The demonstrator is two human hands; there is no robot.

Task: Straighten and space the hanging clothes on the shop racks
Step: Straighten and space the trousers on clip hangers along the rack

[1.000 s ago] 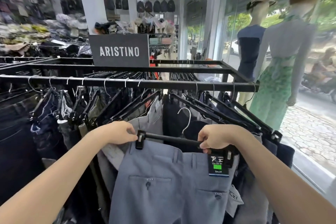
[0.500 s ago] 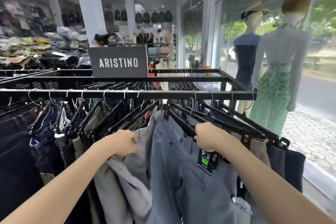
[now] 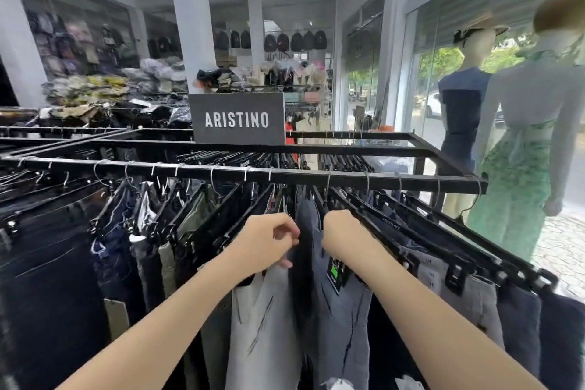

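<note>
**A:** On the near rail [image 3: 285, 175] of the black rack, where should the blue-grey trousers [image 3: 345, 320] sit?

**B:** Evenly between the light grey trousers [image 3: 262, 326] on their left and the dark pairs [image 3: 519, 323] on their right, with a gap to match the other hooks.

**A:** And where are they relative to the hands?

**B:** They hang edge-on, directly under the right hand [image 3: 343, 233]. It is fisted over the top of their hanger [image 3: 319, 201]. The fingers are hidden, but it looks like a firm grip. The left hand [image 3: 269, 241] is just beside them, across a narrow dark gap. Its fingers are curled at the top of the light grey pair, and blur hides whether they pinch anything.

**A:** How should it be done?

**B:** I'd slide by the hanger, never the cloth, holding the neighbour back so the gap opens. Then turn the bar parallel with the rest, leave the black-and-green tag [image 3: 336, 272] hanging free, and check that the wire hook [image 3: 328, 182] sits square on the rail.
</note>
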